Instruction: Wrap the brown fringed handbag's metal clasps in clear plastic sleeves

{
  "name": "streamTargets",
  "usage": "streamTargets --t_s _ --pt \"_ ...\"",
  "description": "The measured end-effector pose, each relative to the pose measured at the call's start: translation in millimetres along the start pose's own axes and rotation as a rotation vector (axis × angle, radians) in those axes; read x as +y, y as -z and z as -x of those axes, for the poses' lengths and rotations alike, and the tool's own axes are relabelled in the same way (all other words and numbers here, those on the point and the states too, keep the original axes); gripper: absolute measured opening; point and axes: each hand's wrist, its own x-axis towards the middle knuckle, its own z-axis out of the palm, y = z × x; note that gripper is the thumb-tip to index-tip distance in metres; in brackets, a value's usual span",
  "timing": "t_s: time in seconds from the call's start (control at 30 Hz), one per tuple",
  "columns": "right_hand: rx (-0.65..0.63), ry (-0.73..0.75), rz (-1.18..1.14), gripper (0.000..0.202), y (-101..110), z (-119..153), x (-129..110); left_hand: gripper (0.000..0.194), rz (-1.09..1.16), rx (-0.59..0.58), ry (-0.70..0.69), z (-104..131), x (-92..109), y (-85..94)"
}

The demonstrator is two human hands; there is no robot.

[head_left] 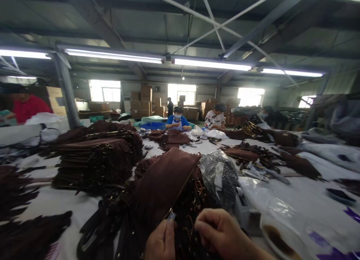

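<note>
Cluttered white desk [70,207]; left hand [160,243] fingers pinching brown fringed bag [163,185] zipper, right hand [222,232] curled on its straps.

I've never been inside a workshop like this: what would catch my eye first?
Brown fringed suede bags: one lies before the left hand and right hand, which work at its zipper edge. A tall stack of them stands at left, and people in the background sit under bright tube lights.
</note>
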Motion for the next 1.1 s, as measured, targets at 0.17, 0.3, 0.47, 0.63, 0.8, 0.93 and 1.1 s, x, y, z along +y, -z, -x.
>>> streamTargets --t_s 0.17,0.3,0.47,0.63,0.8,0.93,1.1 --pt "0.077 -0.004 -0.044 0.019 -41 -38 -23 0.046 -0.053 -0.009 -0.104 5 -8 0.9" --pt "0.1 -0.061 -0.002 0.019 -53 -50 -17 0.042 -0.138 0.012 -0.17 7 -15 0.8" --pt "0.044 -0.134 -0.042 0.02 -56 -52 -10 0.042 -0.168 0.031 -0.212 7 -23 -3.6" --pt "0.002 -0.116 -0.092 0.023 -49 -48 0 0.043 -0.138 0.024 -0.186 6 -27 -2.8" --pt "-0.042 0.026 -0.139 0.022 -46 -39 -8 0.042 -0.131 0.034 -0.188 6 -29 -1.7" --pt "-0.032 0.143 -0.078 0.017 -51 -40 -18 0.043 -0.112 0.036 -0.137 7 -28 -3.6" --pt "-0.034 0.127 -0.066 0.033 -55 -50 -4 0.044 -0.074 0.039 -0.116 8 -26 -3.9"
